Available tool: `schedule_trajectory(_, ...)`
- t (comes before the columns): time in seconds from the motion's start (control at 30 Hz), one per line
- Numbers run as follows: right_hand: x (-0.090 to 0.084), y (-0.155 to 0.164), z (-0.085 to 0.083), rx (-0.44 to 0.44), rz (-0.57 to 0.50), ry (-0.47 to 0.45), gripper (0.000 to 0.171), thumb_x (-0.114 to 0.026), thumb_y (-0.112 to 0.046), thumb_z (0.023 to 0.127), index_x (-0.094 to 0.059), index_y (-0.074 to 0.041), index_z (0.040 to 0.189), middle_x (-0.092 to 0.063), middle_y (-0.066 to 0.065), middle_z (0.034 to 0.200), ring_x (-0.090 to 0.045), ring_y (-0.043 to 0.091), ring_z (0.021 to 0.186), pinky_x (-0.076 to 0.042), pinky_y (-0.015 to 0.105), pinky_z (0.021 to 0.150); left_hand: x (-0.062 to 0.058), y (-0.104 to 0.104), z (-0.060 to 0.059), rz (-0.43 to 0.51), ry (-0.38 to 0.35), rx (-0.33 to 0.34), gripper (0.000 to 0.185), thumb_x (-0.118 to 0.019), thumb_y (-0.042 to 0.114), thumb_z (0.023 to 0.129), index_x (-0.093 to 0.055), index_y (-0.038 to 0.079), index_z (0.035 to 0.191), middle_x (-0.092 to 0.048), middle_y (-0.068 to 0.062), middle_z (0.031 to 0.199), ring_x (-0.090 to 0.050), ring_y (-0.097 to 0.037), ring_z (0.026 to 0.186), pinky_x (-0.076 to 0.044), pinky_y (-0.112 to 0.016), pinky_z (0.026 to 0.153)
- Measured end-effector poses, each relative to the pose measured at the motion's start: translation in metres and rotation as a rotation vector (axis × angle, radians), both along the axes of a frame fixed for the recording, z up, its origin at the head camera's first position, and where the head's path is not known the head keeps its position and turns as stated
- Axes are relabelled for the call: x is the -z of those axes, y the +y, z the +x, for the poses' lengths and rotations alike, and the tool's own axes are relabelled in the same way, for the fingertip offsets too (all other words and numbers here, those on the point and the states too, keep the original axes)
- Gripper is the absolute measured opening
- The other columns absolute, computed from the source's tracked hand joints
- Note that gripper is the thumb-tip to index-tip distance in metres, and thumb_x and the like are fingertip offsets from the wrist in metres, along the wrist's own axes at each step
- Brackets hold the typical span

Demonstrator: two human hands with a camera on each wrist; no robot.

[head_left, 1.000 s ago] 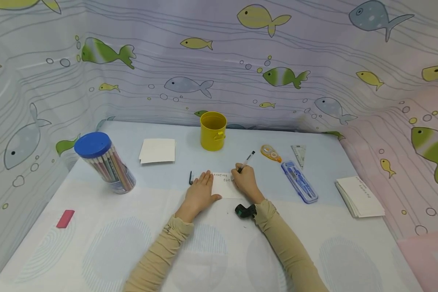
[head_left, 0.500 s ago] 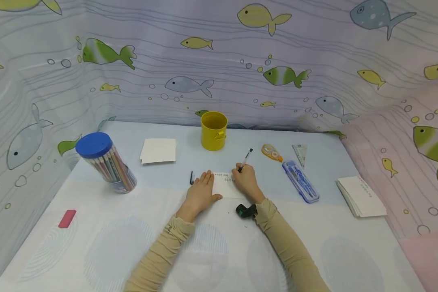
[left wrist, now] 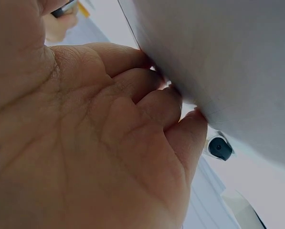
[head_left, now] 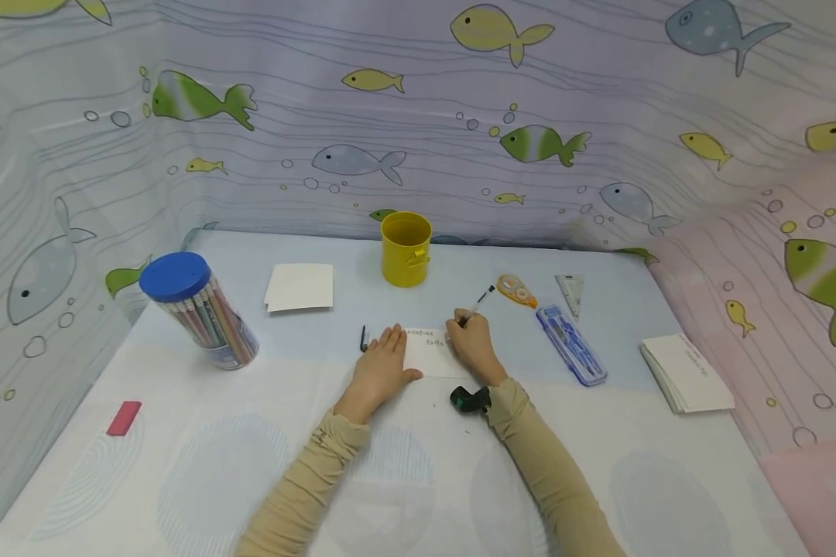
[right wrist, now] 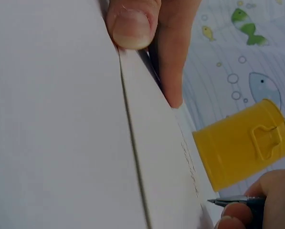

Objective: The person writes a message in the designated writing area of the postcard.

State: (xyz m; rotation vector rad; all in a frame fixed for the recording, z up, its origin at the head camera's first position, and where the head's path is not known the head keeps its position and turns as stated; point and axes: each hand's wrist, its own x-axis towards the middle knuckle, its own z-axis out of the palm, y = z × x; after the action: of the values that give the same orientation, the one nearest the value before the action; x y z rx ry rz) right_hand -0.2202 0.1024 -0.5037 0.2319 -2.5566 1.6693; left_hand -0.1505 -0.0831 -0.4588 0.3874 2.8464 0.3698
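Note:
A small white card point(head_left: 428, 357) with two short lines of writing lies on the table between my hands. My left hand point(head_left: 382, 370) rests flat on its left edge, fingers straight; the left wrist view shows only the palm and fingers point(left wrist: 132, 109) against the table. My right hand point(head_left: 472, 345) grips a black pen point(head_left: 477, 304), tip down at the card's upper right. In the right wrist view the pen tip point(right wrist: 214, 202) hovers at the card's point(right wrist: 166, 157) written edge, with the left thumb point(right wrist: 132, 24) on the card.
A pen cap point(head_left: 364, 339) lies left of my left hand. A yellow cup point(head_left: 406, 249), white paper point(head_left: 299, 287), a blue-lidded pencil jar point(head_left: 198, 309), a pink eraser point(head_left: 124, 418), correction tape point(head_left: 517, 291), a blue compass case point(head_left: 570, 344), a set square point(head_left: 570, 292) and stacked cards point(head_left: 686, 373) surround.
The pen has tilted lower toward the right and the right hand has shifted slightly along the card. The left hand stays put.

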Motion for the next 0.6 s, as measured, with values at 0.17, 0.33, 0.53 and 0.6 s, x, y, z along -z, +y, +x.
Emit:
schedule_trajectory(0.17, -0.0012, 0.0022, 0.0000, -0.032, -0.048, -0.045, 0.039, -0.045, -0.006, 0.092, -0.032, -0.013, 0.056, -0.037, -0.003, 0.038, -0.037, 0.008, 0.031, -0.027, 0.020, 0.032, 0.0012, -0.0003, -0.0010, -0.003, 0.000, 0.000, 0.083, -0.057, 0.048, 0.093, -0.027, -0.005, 0.150, -0.021, -0.020, 0.159, -0.021, -0.032, 0.149, -0.023, -0.046, 0.122)
schedule_trajectory(0.33, -0.0016, 0.0006, -0.0004, -0.009, 0.009, 0.002, 0.039, -0.046, -0.005, 0.090, -0.032, -0.014, 0.055, -0.034, -0.007, 0.039, -0.032, 0.004, 0.032, -0.023, 0.019, 0.035, 0.0014, 0.0004, -0.0015, -0.006, -0.011, -0.006, 0.085, -0.058, 0.049, 0.092, -0.026, -0.004, 0.150, -0.020, -0.019, 0.160, -0.020, -0.032, 0.149, -0.022, -0.046, 0.122)
schedule_trajectory(0.53, 0.0001, -0.0009, -0.0009, -0.007, 0.025, 0.026, 0.039, -0.045, -0.004, 0.090, -0.032, -0.015, 0.055, -0.035, -0.006, 0.038, -0.034, 0.005, 0.032, -0.022, 0.018, 0.035, 0.0018, 0.0005, -0.0015, 0.011, -0.005, -0.014, 0.084, -0.060, 0.047, 0.092, -0.028, -0.005, 0.149, -0.023, -0.020, 0.159, -0.022, -0.033, 0.149, -0.024, -0.047, 0.121)
schedule_trajectory(0.6, -0.0005, -0.0014, -0.0010, -0.005, 0.037, 0.034, 0.039, -0.045, -0.004, 0.089, -0.032, -0.015, 0.055, -0.035, -0.006, 0.039, -0.034, 0.005, 0.033, -0.021, 0.018, 0.035, 0.0014, 0.0003, -0.0016, 0.013, -0.003, -0.013, 0.084, -0.060, 0.047, 0.092, -0.028, -0.006, 0.149, -0.023, -0.020, 0.159, -0.022, -0.033, 0.149, -0.024, -0.047, 0.121)
